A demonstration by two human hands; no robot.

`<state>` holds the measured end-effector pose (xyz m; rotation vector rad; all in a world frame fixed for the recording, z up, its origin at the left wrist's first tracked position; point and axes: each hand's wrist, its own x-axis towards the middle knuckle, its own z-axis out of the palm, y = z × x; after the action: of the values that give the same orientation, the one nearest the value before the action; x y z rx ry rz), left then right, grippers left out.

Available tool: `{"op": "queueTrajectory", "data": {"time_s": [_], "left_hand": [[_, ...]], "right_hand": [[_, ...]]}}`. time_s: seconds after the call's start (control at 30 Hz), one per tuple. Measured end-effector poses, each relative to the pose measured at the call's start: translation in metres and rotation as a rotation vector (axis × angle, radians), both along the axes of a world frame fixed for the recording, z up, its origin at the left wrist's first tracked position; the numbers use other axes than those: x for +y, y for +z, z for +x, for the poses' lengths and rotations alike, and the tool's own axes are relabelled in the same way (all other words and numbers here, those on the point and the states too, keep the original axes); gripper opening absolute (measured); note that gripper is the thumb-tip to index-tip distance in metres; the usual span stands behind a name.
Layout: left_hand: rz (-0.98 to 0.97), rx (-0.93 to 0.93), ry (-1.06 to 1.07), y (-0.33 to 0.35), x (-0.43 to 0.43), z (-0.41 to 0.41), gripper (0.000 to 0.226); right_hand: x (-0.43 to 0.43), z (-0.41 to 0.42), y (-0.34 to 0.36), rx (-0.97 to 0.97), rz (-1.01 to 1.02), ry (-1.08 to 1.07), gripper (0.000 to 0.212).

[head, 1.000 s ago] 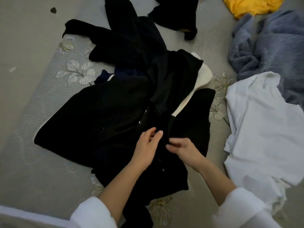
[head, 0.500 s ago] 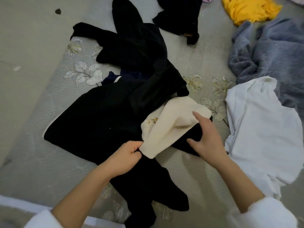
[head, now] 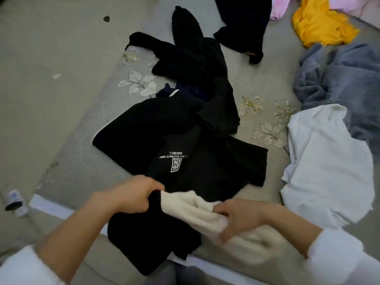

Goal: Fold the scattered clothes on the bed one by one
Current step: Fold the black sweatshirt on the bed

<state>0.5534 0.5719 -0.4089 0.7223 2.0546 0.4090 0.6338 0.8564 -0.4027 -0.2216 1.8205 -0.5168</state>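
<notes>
Now the person stands at the near edge of the bed [head: 78,161], and both hands are busy with one black garment [head: 148,241] that has a cream fleece lining [head: 183,202]. The left hand [head: 131,195] has a closed grip: its fingers curl round the edge where the black cloth meets the cream. The right hand [head: 240,218] also has a closed grip, and it pinches a bunch of the cream lining between thumb and fingers. The black part of this garment hangs over the white border of the bed, just below the left hand. The cream part near the right wrist is blurred.

Just behind the hands a black shirt with a white printed logo [head: 175,164] lies quite flat on the bed. Further away a heap of black clothes [head: 195,62] stretches toward the far side, and another dark piece [head: 244,25] lies apart from it. On the right I see a white shirt [head: 329,165], crumpled, and touching it a grey fleece garment [head: 347,79]. A yellow garment [head: 320,25] and something pink [head: 277,8] lie at the far right corner. Left of the bed, on the floor, lies a small bottle [head: 14,200].
</notes>
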Motion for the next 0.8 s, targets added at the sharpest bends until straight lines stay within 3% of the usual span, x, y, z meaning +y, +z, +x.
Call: {"op": "queueTrajectory", "data": {"time_s": [0.07, 0.17, 0.23, 0.4, 0.5, 0.6, 0.7, 0.8], "left_hand": [[-0.068, 0.034, 0.028, -0.026, -0.011, 0.024, 0.039], [-0.116, 0.107, 0.096, -0.055, -0.024, 0.046, 0.049], [-0.146, 0.147, 0.128, -0.066, -0.03, 0.052, 0.05], [-0.189, 0.201, 0.242, -0.083, -0.04, 0.056, 0.05], [-0.171, 0.373, 0.42, -0.095, -0.048, 0.073, 0.048], [-0.11, 0.325, 0.839, -0.105, -0.061, 0.088, 0.049], [0.019, 0.253, 1.01, -0.106, -0.065, 0.092, 0.031], [0.084, 0.276, 1.078, -0.091, -0.063, 0.087, 0.025]], "right_hand": [[0.004, 0.005, -0.014, -0.059, 0.046, -0.104, 0.054], [0.017, -0.007, -0.045, 0.224, 0.2, -0.496, 0.032], [0.023, -0.02, -0.065, 0.311, 0.239, -0.752, 0.024], [0.012, -0.023, -0.112, 0.225, 0.37, -1.024, 0.026], [-0.01, 0.006, -0.141, 0.052, 0.407, -1.288, 0.051], [-0.03, 0.027, -0.155, -0.063, 0.284, -1.695, 0.064], [-0.032, 0.022, -0.153, -0.253, 0.013, -2.159, 0.062], [-0.016, 0.0, -0.126, -0.25, -0.175, -2.241, 0.049]]}}
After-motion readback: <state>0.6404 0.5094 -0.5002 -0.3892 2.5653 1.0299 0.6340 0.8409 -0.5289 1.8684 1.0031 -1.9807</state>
